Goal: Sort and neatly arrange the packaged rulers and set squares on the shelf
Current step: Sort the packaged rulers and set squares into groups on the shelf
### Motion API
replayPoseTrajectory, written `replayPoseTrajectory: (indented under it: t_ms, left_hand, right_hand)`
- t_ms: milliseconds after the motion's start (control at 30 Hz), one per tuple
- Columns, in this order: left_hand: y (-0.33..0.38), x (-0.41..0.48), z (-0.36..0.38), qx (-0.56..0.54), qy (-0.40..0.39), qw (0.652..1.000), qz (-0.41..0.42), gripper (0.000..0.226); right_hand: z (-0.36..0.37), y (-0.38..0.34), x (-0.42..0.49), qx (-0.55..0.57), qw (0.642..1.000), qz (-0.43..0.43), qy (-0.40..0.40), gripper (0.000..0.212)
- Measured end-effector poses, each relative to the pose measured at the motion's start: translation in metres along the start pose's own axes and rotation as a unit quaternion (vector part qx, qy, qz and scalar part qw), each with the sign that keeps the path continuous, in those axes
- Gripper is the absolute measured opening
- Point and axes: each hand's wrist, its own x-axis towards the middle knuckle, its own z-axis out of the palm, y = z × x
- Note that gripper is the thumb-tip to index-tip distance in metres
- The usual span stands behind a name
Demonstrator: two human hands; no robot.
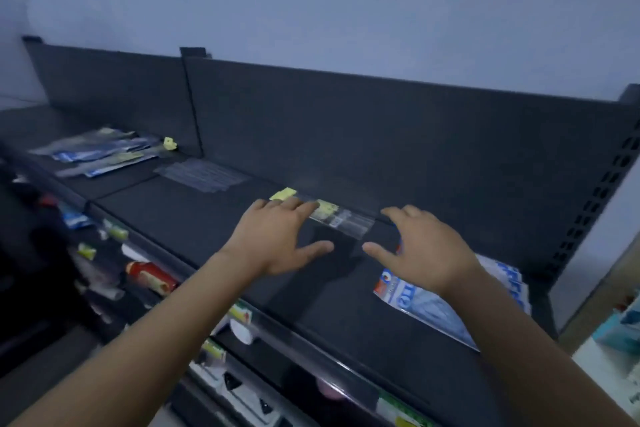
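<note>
Ruler pack (pixel 341 217) lies crosswise at the shelf's (pixel 214 218) back, nearer my left hand (pixel 277 243), whose straight fingers (pixel 304 205) touch its end; my right hand (pixel 426 250) hovers spread and empty.

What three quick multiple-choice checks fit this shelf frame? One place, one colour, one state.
1. Where does the blue-and-white pack lie?
A. Far left end
B. Right part of the shelf, by the right hand
C. On the floor

2. What colour is the label on the clear ruler pack?
A. Red
B. Green
C. Yellow

3. The left hand is:
A. Open, fingers spread
B. A closed fist
C. Clenched round a pen

Answers: 1 B, it pokes out beneath the right wrist. 2 C, the label shows yellow against the dark shelf. 3 A, its fingers lie straight and apart at the ruler pack.
</note>
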Motion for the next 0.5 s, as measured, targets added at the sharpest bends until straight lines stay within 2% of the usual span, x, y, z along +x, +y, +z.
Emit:
replayPoseTrajectory:
  t_ms: [267,367,500]
  left_hand:
    - [-0.159,-0.068,-0.041,0.055,0.069,0.99,-0.107,0.089]
    - [-0.218,-0.09,-0.045,0.054,0.057,0.987,-0.141,0.091]
    - [-0.294,-0.113,-0.036,0.056,0.025,0.982,-0.177,0.091]
  right_hand:
    - [0.024,-0.171,0.076,0.083,0.99,-0.087,0.073,0.06]
    - [0.046,-0.231,0.099,0.113,0.984,-0.099,0.095,0.057]
    - [0.073,-0.299,0.129,0.135,0.982,-0.109,0.079,0.056]
